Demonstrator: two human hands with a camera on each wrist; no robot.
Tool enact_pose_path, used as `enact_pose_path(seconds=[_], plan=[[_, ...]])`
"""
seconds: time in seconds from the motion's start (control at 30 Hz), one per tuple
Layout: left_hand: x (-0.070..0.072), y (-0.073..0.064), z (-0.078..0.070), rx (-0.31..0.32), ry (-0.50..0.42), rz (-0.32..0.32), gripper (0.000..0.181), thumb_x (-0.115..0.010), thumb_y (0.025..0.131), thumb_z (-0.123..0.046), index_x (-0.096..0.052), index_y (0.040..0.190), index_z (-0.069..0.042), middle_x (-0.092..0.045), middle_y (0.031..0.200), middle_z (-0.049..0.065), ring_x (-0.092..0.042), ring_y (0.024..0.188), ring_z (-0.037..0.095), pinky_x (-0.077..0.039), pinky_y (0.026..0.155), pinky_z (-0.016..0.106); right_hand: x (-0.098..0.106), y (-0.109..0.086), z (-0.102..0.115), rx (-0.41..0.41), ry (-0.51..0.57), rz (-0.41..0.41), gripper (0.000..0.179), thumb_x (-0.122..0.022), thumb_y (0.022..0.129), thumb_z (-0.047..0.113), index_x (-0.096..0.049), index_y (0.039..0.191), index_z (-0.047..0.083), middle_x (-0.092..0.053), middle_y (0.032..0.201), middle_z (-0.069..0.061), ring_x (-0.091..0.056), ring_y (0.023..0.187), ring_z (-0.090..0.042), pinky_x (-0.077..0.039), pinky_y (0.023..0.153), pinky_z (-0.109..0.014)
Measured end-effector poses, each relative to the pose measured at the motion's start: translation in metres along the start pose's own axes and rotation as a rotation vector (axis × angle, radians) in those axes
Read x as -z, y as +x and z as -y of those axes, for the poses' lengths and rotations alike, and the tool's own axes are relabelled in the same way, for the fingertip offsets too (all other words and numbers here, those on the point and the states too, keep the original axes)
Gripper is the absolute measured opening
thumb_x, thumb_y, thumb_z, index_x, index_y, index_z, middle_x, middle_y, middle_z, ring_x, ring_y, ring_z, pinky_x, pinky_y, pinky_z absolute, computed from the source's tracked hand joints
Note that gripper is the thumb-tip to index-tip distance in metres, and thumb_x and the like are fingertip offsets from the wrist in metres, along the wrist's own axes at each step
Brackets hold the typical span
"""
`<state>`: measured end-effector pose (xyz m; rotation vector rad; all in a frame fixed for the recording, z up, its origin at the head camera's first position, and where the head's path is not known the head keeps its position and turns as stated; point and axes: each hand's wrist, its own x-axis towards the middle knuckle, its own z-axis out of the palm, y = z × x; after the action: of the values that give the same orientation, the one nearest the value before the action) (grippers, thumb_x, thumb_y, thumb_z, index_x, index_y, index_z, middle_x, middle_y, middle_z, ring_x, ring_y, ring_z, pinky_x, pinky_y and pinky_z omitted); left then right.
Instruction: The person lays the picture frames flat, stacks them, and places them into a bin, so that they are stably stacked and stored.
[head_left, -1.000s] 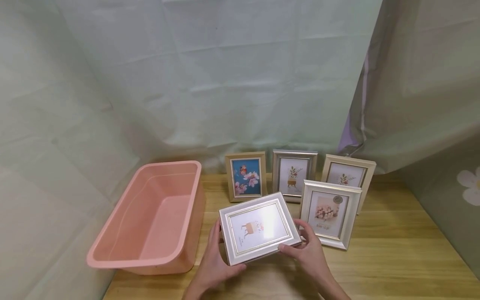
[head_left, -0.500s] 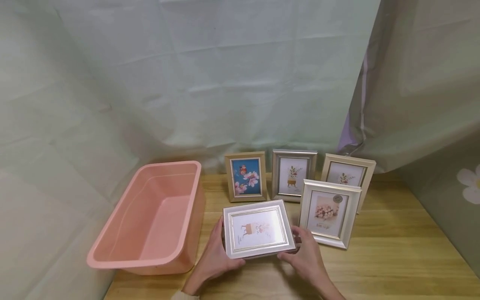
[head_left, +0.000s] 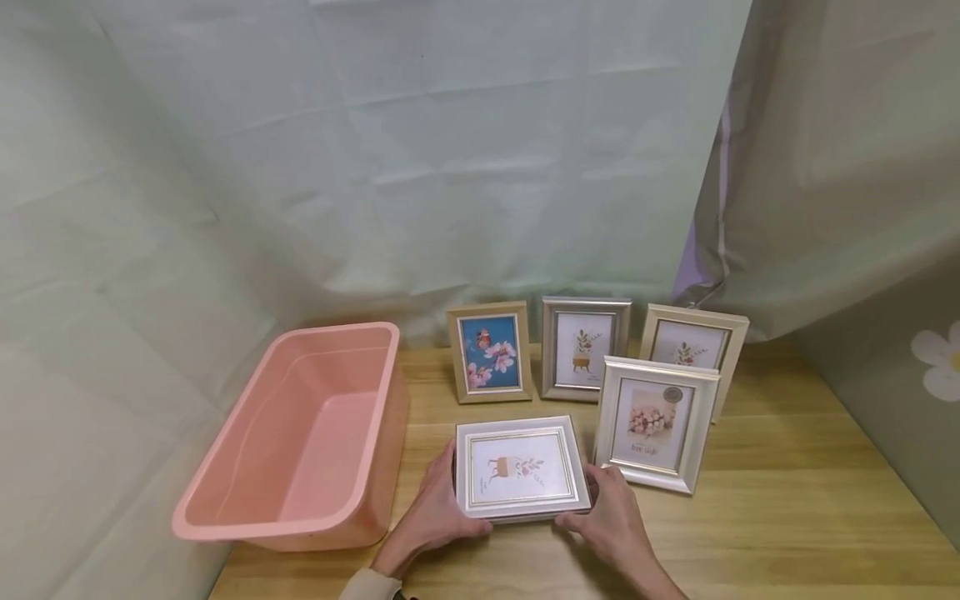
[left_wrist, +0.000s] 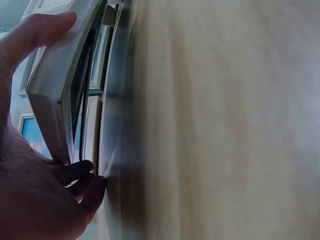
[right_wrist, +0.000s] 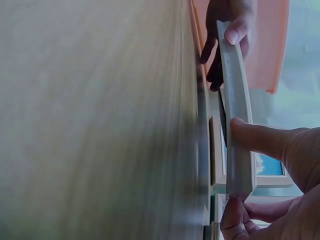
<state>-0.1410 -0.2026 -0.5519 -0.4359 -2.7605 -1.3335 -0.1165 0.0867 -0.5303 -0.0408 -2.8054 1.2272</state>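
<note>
A silvery-white picture frame (head_left: pixel 521 468) is held face up between both hands in the head view, its plant-pot print turned sideways. My left hand (head_left: pixel 437 515) grips its left end, thumb along the near edge. At the opposite end my right hand (head_left: pixel 611 518) grips it the same way. In the left wrist view, the thumb (left_wrist: pixel 47 29) lies on the side of the frame and the other fingers reach under it. The right wrist view shows the frame's edge (right_wrist: pixel 239 100) close over the wooden table, with a thin dark backing flap slightly apart from its underside.
A pink plastic tub (head_left: pixel 300 425) stands on the left. Behind are a gold frame with a blue bird print (head_left: pixel 491 354), a pewter frame (head_left: pixel 585 346) and a cream frame (head_left: pixel 693 337). A white frame with a rose print (head_left: pixel 656 425) stands close beside my right hand.
Both hands have lowered the held frame toward the table and turned it from a slant to nearly square. The standing frames and tub have stayed in place.
</note>
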Motion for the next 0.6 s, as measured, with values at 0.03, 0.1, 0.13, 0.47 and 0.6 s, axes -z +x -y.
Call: enact_pose_path(seconds=[0.03, 0.1, 0.13, 0.47, 0.6], plan=[[0.0001, 0.0009, -0.0002, 0.009, 0.01, 0.007, 0.149, -0.101, 0.048, -0.044, -0.027, 0.167, 0.006, -0.047, 0.161, 0.034, -0.045, 0.144, 0.058, -0.04, 0.118, 0.075, 0.0001, 0.0002, -0.0003, -0.003, -0.003, 0.004, 0.09, -0.107, 0.053, 0.019, -0.07, 0.131, -0.01, -0.067, 0.113, -0.016, -0.067, 0.102, -0.03, -0.058, 0.098, -0.052], [0.0011, 0.0029, -0.0026, 0.057, 0.0, 0.031, 0.148, -0.101, 0.047, -0.041, -0.028, 0.167, 0.006, -0.047, 0.163, 0.033, -0.043, 0.147, 0.056, -0.035, 0.121, 0.077, -0.0001, 0.0011, -0.0011, -0.013, 0.002, 0.02, 0.088, -0.106, 0.053, 0.018, -0.071, 0.129, -0.009, -0.068, 0.11, -0.015, -0.065, 0.099, -0.026, -0.058, 0.094, -0.048], [0.0015, 0.0038, -0.0039, 0.082, 0.008, 0.044, 0.149, -0.101, 0.046, -0.041, -0.028, 0.167, 0.006, -0.046, 0.164, 0.032, -0.042, 0.149, 0.055, -0.034, 0.122, 0.076, 0.0, 0.0012, -0.0013, -0.02, 0.007, 0.028, 0.087, -0.106, 0.053, 0.018, -0.072, 0.129, -0.008, -0.068, 0.11, -0.014, -0.064, 0.098, -0.025, -0.057, 0.092, -0.045], [0.0044, 0.0079, -0.0064, 0.171, 0.101, 0.104, 0.149, -0.104, 0.047, -0.042, -0.03, 0.166, 0.008, -0.048, 0.163, 0.032, -0.04, 0.152, 0.052, -0.033, 0.128, 0.071, -0.0025, 0.0016, -0.0059, -0.036, 0.052, 0.06, 0.086, -0.105, 0.054, 0.015, -0.071, 0.129, -0.01, -0.07, 0.103, -0.009, -0.06, 0.092, -0.016, -0.053, 0.083, -0.031], [0.0035, 0.0075, -0.0088, 0.18, 0.141, 0.109, 0.147, -0.105, 0.046, -0.04, -0.032, 0.164, 0.009, -0.049, 0.159, 0.033, -0.04, 0.151, 0.053, -0.033, 0.128, 0.071, -0.0036, 0.0006, -0.0084, -0.035, 0.06, 0.058, 0.085, -0.105, 0.054, 0.015, -0.071, 0.127, -0.009, -0.071, 0.103, -0.009, -0.06, 0.092, -0.016, -0.052, 0.082, -0.03]])
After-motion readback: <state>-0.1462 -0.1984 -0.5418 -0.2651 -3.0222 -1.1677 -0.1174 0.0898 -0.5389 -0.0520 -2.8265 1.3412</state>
